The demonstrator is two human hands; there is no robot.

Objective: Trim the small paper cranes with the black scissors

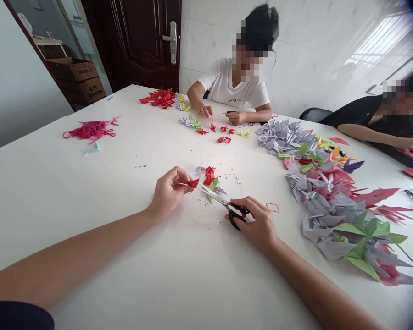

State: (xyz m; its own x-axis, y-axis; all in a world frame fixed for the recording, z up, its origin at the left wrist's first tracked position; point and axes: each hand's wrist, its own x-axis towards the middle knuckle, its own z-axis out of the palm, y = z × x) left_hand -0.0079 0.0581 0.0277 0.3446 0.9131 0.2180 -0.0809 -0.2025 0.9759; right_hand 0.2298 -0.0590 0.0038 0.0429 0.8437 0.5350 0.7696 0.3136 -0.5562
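Red paper in the left fingertips, scissor blades right beside it

The red folded piece [193, 183] sits at the very ends of the left hand's fingers, over the middle of the white table [124, 266]. From where I stand, the left hand [170, 190] has thumb and forefinger pinched together on it, leaving most of the paper jutting out on the side towards the other hand. Its longer edge seems to run crosswise, left to right, though it is too small to be sure of the folds.

The right hand [256, 220] is curled around the black handles of a pair of scissors [223, 201], fingers and thumb gripping the loops. The blades slant forward and leftward, so they come at the paper from its right. It's the left hand that is nearer the piece, holding it; the right reaches it only through the length of the blades. I can't tell whether their edges touch the paper, or how far they're parted.

Just beyond and partly beneath the blades lie a few small folded pieces, a red one [209, 175] and a green one [213, 184] among them, with tiny red scraps [236, 176] sprinkled around. Off to the right spreads a big pile of folded paper [326, 206], mostly pale grey, well apart from the paper being held.
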